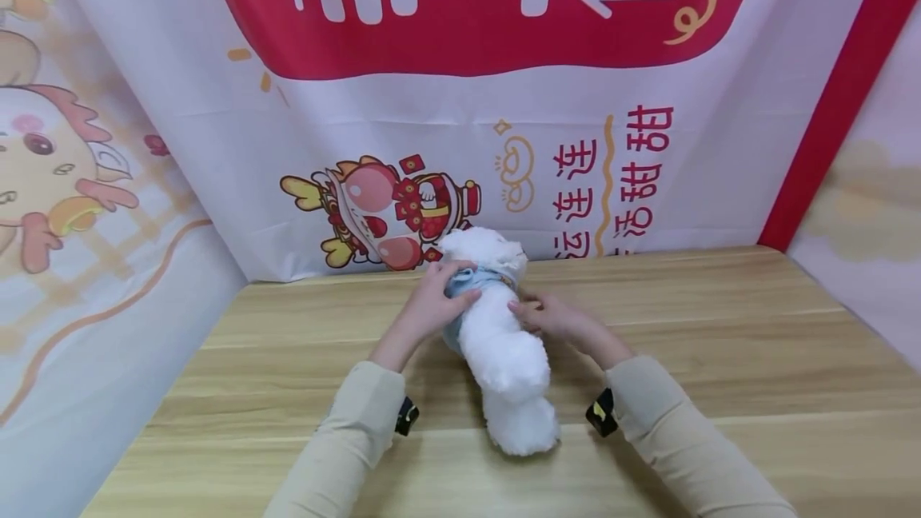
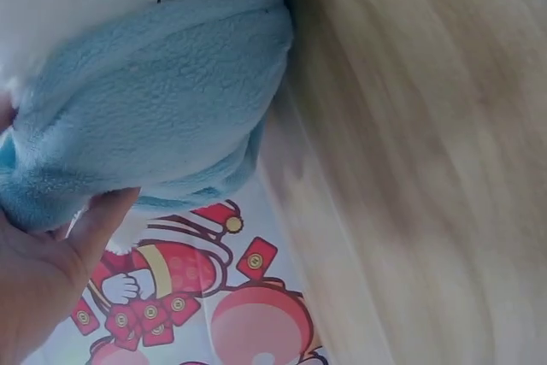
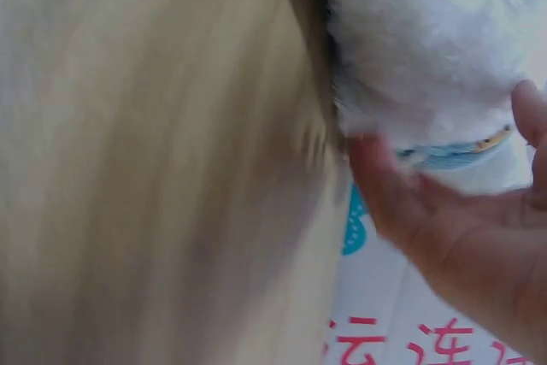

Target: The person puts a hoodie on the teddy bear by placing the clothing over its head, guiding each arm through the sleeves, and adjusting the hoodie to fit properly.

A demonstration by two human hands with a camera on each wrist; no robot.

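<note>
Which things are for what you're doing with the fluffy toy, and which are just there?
For the job:
- white fluffy toy
- blue cloth on the toy
- left fingers, holding the blue cloth
- right fingers, at the toy's side

Just there:
- wooden table underneath
- printed wall cloth behind

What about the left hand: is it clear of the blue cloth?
No, the left wrist view shows the left hand touching the blue cloth on the white toy.
</note>
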